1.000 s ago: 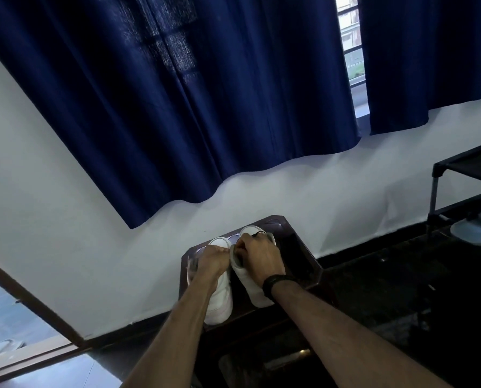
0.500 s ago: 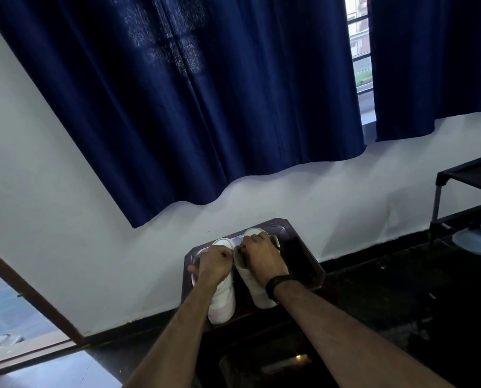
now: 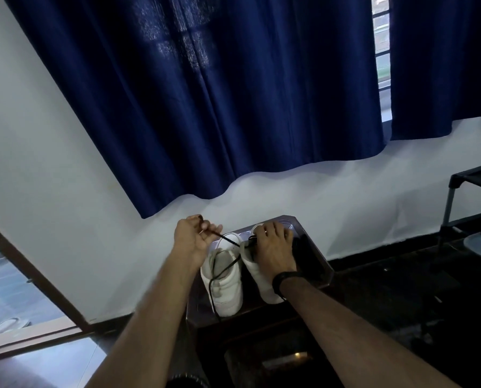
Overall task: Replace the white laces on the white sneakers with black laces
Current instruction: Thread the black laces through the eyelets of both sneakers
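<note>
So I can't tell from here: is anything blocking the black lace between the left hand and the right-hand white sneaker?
Nothing visible: the thin black lace runs taut from the left hand above the left white sneaker.
</note>
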`<move>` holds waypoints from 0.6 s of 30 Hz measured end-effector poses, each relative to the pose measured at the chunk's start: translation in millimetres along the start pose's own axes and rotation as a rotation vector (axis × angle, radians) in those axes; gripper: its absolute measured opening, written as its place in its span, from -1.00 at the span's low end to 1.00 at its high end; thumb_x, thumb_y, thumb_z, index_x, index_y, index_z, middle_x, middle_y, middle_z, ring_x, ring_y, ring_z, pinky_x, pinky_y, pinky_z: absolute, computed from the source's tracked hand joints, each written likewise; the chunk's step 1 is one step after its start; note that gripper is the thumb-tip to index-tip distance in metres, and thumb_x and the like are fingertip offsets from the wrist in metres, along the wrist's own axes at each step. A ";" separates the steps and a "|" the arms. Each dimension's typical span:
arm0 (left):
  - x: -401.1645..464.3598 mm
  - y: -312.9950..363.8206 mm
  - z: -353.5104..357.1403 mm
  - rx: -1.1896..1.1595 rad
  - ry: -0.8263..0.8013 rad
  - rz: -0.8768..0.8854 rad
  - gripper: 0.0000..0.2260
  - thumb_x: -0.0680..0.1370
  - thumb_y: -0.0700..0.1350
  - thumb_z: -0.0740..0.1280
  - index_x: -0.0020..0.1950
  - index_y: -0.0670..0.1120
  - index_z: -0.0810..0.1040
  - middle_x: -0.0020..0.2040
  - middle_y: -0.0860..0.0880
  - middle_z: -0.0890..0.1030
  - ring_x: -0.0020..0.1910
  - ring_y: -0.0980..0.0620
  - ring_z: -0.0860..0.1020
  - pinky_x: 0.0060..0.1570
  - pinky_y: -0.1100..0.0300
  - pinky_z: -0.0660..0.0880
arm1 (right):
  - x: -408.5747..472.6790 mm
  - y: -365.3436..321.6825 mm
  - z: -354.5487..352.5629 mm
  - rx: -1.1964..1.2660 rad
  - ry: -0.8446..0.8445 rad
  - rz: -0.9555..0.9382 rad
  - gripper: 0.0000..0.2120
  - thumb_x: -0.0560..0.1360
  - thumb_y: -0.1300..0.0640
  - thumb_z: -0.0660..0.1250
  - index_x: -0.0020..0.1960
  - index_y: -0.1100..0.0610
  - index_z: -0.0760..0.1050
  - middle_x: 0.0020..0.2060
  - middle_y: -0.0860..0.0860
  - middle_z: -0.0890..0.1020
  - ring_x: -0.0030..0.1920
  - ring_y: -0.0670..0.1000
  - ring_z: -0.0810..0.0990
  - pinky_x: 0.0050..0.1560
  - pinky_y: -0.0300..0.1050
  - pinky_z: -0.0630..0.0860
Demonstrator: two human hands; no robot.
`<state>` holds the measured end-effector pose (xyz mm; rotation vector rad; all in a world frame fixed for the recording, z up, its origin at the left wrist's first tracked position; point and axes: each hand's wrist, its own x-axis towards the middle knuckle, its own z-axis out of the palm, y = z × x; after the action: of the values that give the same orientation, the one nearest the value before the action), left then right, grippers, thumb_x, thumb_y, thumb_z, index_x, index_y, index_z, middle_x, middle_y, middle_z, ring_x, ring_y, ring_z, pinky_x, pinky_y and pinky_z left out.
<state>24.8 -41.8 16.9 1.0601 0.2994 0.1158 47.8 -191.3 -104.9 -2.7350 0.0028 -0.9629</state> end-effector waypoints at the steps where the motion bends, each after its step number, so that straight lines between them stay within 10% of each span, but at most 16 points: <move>1: -0.7 0.8 -0.8 0.077 0.025 -0.029 -0.79 0.54 -0.30 0.07 -0.27 -0.10 0.29 -0.51 -0.02 0.29 -0.55 0.04 0.30 -0.37 0.16 0.45 | 0.0 0.5 -0.2 0.003 0.009 -0.003 -0.76 0.30 0.04 0.49 -0.10 0.06 0.53 -0.15 0.05 0.55 -0.08 0.14 0.50 -0.06 0.07 0.27; 4: 4.3 -10.6 -7.0 0.753 0.034 0.071 -0.82 0.53 -0.15 0.27 -0.25 -0.11 0.36 -0.38 -0.02 0.40 -0.51 0.04 0.34 -0.53 0.24 0.34 | -2.4 0.4 -4.4 0.039 0.065 0.010 -0.84 0.37 0.15 0.33 -0.05 0.10 0.51 -0.08 0.09 0.54 -0.03 0.15 0.49 0.00 0.07 0.35; 7: 3.1 -33.3 -7.2 1.446 -0.101 0.225 -0.87 0.43 0.03 0.41 -0.18 -0.01 0.63 -0.17 0.05 0.60 -0.15 0.03 0.58 -0.11 0.20 0.52 | -1.1 -2.6 -9.1 0.136 0.070 0.126 -0.73 0.30 0.28 0.39 -0.02 0.13 0.48 -0.05 0.10 0.51 0.01 0.16 0.50 0.00 0.04 0.46; 18: 10.0 -48.3 -6.8 1.412 -0.111 0.402 -0.84 0.47 -0.17 0.32 -0.24 -0.05 0.68 -0.27 -0.02 0.50 -0.21 0.08 0.44 -0.30 0.29 0.33 | 22.7 36.9 -45.7 0.644 -0.103 0.474 -0.83 0.41 0.22 0.37 -0.01 0.09 0.51 -0.09 0.02 0.64 -0.05 0.09 0.61 -0.11 -0.10 0.53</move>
<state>30.0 -57.3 -30.2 2.5163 0.0146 0.2109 40.3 -239.3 -64.8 -2.0482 0.2617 -0.5580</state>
